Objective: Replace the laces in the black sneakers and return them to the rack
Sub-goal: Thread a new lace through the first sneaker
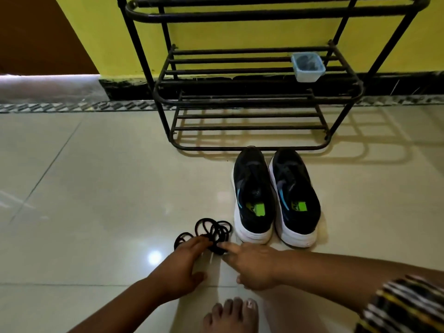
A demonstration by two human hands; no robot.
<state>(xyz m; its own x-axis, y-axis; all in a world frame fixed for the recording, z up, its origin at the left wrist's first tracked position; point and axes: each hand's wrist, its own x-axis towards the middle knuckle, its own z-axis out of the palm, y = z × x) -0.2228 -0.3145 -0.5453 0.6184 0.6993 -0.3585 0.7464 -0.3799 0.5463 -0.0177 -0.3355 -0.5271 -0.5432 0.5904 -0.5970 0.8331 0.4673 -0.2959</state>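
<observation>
Both hands down on the tiled floor at the black laces, left hand fingers curled into the tangle, right hand pinching an end, 2 sneakers at 1 o'clock of the laces, toes toward the rack at 12.

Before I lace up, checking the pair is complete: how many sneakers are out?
2. The left sneaker and the right sneaker stand side by side on the floor before the rack.
</observation>
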